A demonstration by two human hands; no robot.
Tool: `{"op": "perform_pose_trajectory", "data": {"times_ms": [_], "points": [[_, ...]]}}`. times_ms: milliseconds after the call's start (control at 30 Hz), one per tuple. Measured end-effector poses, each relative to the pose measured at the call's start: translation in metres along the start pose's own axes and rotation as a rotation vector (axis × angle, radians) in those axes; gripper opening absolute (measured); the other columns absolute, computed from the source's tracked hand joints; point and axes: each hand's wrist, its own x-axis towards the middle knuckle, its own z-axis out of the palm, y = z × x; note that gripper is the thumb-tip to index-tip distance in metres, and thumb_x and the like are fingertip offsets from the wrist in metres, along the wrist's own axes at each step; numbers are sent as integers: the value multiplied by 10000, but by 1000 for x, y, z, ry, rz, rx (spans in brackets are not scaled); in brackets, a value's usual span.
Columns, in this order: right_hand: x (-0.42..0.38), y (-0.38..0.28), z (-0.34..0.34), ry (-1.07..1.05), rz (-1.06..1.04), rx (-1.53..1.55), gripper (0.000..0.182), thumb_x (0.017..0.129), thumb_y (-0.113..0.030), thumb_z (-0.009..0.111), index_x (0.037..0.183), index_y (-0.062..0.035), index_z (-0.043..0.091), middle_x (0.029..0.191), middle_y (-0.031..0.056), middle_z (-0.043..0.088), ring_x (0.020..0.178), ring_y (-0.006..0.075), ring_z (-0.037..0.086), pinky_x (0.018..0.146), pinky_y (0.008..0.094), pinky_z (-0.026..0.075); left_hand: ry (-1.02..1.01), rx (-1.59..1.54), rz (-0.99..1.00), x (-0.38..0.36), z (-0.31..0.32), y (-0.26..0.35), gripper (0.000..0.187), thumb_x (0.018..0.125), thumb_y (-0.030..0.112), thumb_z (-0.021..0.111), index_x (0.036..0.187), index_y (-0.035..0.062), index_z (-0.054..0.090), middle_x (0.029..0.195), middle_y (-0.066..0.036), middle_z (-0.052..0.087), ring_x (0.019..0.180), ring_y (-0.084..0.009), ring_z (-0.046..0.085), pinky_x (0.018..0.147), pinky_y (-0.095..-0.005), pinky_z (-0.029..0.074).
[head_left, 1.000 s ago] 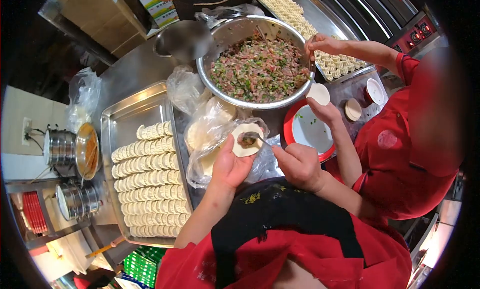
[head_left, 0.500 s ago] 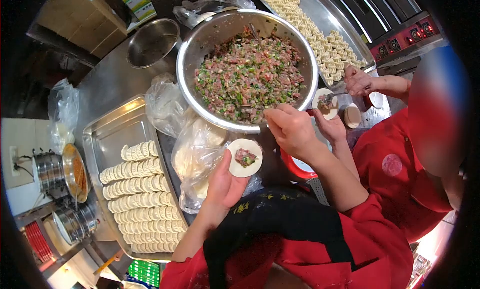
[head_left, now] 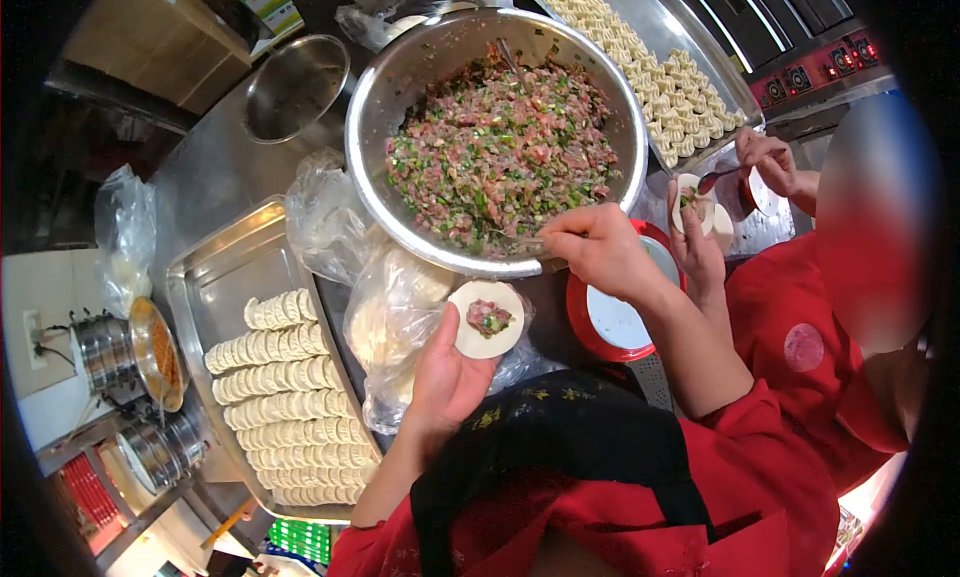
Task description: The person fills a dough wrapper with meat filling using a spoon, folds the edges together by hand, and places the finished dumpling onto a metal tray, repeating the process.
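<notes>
On my left hand (head_left: 452, 377) lies a round dough wrapper (head_left: 502, 342) with a small heap of filling (head_left: 488, 318) at its centre. My right hand (head_left: 600, 247) is closed on the handle of a spoon (head_left: 522, 242), at the near rim of a large steel bowl (head_left: 640, 167). Pink minced meat with chopped green bits (head_left: 500, 157) fills the bowl. The spoon's head is partly hidden in the filling. A clear plastic bag with pale dough wrappers (head_left: 385, 312) sits just left of my left hand.
Rows of dumplings (head_left: 285, 377) lie on a left metal tray (head_left: 215, 262); more dumplings (head_left: 680, 102) fill a back-right tray (head_left: 735, 87). A red-rimmed basin (head_left: 620, 322) stands right. A co-worker (head_left: 800, 277) holds a wrapper and spoon. A small steel bowl (head_left: 297, 89) stands at the back left.
The view has shifted slightly. My right hand and spoon stay at the near bowl rim. The co-worker's hands have moved right, with the wrapper now more upright.
</notes>
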Motion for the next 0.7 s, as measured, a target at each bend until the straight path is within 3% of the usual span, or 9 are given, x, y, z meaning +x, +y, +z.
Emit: {"op": "perform_pose_trajectory", "data": {"times_ms": [67, 100, 200, 333, 367, 467, 533, 600, 700], "points": [[5, -7, -5, -49, 490, 311, 162, 831, -92, 592, 859, 51, 662, 537, 40, 532, 457, 101, 487, 400, 284, 366, 1, 2, 9, 0, 0, 1, 475, 1013, 358, 336, 1328, 9, 403, 1339, -145, 488, 1228, -267, 484, 1051, -407, 381], [5, -6, -6, -45, 499, 411, 143, 843, -81, 600, 844, 48, 661, 542, 15, 517, 421, 81, 453, 366, 248, 312, 18, -5, 22, 0, 1, 1, 483, 1015, 346, 323, 1341, -4, 386, 1356, -166, 469, 1249, -286, 463, 1070, -418, 359], [3, -15, -10, -24, 518, 682, 136, 844, -79, 612, 846, 50, 655, 527, 10, 502, 408, 77, 439, 360, 252, 305, 29, -9, 45, -3, 2, 3, 492, 1018, 335, 309, 1355, -18, 369, 1374, -187, 447, 1273, -307, 437, 1089, -431, 336], [-20, -41, -15, -11, 435, 650, 134, 849, -75, 617, 854, 52, 658, 532, 9, 507, 411, 77, 442, 364, 242, 308, -89, -97, 66, -9, 1, 5, 499, 1018, 341, 301, 1357, -19, 367, 1382, -186, 436, 1284, -313, 422, 1090, -432, 334], [-28, -48, -14, 10, 372, 587, 129, 848, -69, 617, 863, 50, 662, 534, 10, 510, 409, 76, 444, 370, 232, 312, -90, -100, 78, -9, -1, 4, 499, 1018, 341, 301, 1357, -19, 367, 1382, -186, 436, 1284, -313, 422, 1090, -432, 334], [-60, -52, -5, 5, 278, 408, 128, 847, -65, 620, 907, 32, 677, 581, 28, 557, 470, 91, 501, 423, 240, 378, -370, -236, 64, -12, -1, 3, 504, 1020, 341, 292, 1367, -20, 350, 1388, -197, 422, 1294, -322, 405, 1099, -440, 320], [-81, -41, 9, 148, -313, -24, 136, 832, -22, 593, 939, 26, 662, 613, 53, 563, 524, 112, 524, 456, 269, 377, -220, -194, 35, -20, 13, 2, 499, 1022, 341, 286, 1349, -28, 367, 1354, -193, 460, 1264, -313, 443, 1084, -428, 347], [-96, -41, 16, 181, -551, -290, 218, 740, 3, 640, 954, -25, 669, 664, 96, 550, 572, 246, 566, 496, 333, 446, -261, -164, 45, -26, 20, -1, 514, 1022, 349, 273, 1345, -40, 363, 1355, -215, 451, 1269, -326, 436, 1093, -433, 338], [-117, -29, 24, 177, -739, -471, 284, 683, 28, 643, 961, -29, 661, 636, 72, 513, 533, 236, 536, 440, 343, 422, -332, -129, 37, -34, 19, -5, 517, 1024, 347, 264, 1347, -45, 359, 1352, -229, 448, 1270, -333, 434, 1094, -430, 339]]}}
